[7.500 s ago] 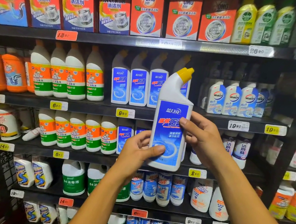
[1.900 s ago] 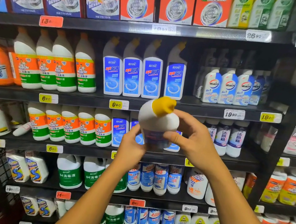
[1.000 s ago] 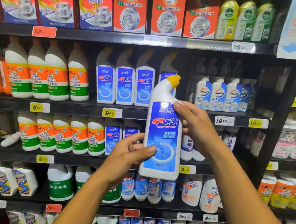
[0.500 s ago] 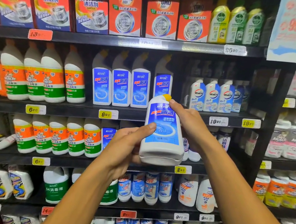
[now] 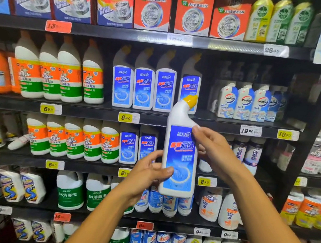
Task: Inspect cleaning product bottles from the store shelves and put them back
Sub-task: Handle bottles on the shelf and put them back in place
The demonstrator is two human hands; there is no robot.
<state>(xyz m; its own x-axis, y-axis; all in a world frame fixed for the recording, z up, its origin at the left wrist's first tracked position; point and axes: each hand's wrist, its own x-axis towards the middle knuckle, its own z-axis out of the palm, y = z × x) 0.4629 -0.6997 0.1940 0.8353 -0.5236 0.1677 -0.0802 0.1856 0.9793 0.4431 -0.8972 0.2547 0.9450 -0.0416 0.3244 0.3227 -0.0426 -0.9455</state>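
Note:
A white toilet-cleaner bottle [image 5: 179, 157] with a blue label and a yellow angled cap stands upright in the air in front of the shelves. My left hand [image 5: 147, 173] grips its lower left side, thumb across the label. My right hand [image 5: 211, 149] holds its upper right side, fingers curled behind it and fingertips on the label's top. Several matching blue-label bottles [image 5: 143, 87] stand in a row on the shelf [image 5: 176, 121] behind it, and two more [image 5: 128, 147] on the shelf below.
Orange and green Mr Muscle bottles [image 5: 58, 77] fill the left of two shelves. Walch bottles [image 5: 245, 103] stand at the right. Boxed washer cleaners [image 5: 154, 4] line the top shelf. Green-label disinfectant jugs [image 5: 70, 191] sit lower down. A black upright post [image 5: 312, 131] divides the shelving.
The bottle was tipped with its base toward me half a second ago; it is now back upright with the label facing me. Both hands kept hold of it.

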